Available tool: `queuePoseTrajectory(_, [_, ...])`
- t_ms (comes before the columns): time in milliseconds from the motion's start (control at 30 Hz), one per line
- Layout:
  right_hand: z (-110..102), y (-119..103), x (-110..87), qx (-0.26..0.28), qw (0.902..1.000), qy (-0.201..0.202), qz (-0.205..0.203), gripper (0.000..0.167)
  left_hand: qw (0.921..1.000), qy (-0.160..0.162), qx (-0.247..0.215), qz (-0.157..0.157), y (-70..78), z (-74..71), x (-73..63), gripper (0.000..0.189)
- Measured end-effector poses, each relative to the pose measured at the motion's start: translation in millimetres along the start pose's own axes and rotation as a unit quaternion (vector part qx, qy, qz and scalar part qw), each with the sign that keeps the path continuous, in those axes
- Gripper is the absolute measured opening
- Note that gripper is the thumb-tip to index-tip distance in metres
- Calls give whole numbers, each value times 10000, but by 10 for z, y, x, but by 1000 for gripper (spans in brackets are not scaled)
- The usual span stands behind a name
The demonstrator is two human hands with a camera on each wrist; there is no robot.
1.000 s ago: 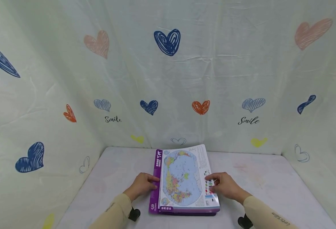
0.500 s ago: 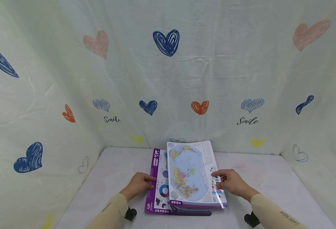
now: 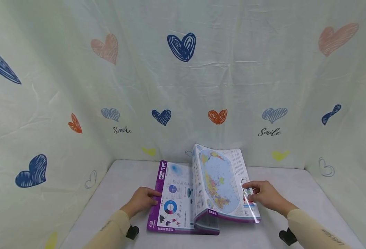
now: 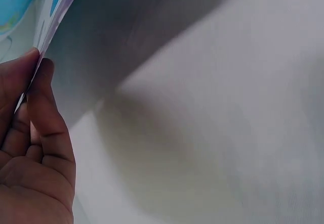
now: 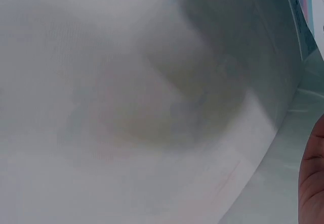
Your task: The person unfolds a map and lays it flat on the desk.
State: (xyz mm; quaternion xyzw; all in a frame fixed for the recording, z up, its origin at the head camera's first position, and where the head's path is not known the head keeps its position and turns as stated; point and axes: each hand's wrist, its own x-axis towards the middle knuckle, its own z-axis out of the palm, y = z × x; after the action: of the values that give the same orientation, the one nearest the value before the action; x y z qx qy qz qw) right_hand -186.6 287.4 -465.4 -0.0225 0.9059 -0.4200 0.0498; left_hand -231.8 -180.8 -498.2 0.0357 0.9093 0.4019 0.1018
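Note:
A glossy folded world map [image 3: 218, 181] with a purple border is partly unfolded at the middle of the table in the head view. My left hand [image 3: 141, 200] pinches the left edge of its chart panel [image 3: 178, 186] between thumb and fingers; the left wrist view shows the thin sheet edge [image 4: 48, 29] in that grip. On the other side, my right hand [image 3: 267, 197] pinches the right edge of the map panel, which is raised and bends over the fold. Only part of the right hand [image 5: 313, 178] shows in the right wrist view, its fingertips out of frame.
A white table [image 3: 117, 180] lies under the map. Behind and beside it hangs a pale curtain [image 3: 242, 86] printed with hearts and the word Smile. Both forearms wear beige sleeves [image 3: 109, 231], with a small black device [image 3: 132, 232] under each wrist.
The map panel has moved right with my right hand, uncovering the chart panel. My left hand has shifted slightly left with the purple edge. The sheet now bends up between them.

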Motion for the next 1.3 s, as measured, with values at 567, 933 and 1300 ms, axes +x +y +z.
queuePoseTrajectory(567, [-546, 298, -111, -727, 9967, 229, 284, 40, 9983, 248, 450, -273, -230, -458, -114, 26])
queuePoseTrajectory(933, [-814, 608, -182, -1476, 9878, 263, 413, 40, 9966, 201, 722, -344, -453, -703, -143, 27])
queuePoseTrajectory(1300, [-936, 809, -216, -1904, 9795, 101, 657, 37, 9960, 234, 679, -533, -537, -785, -173, 26])
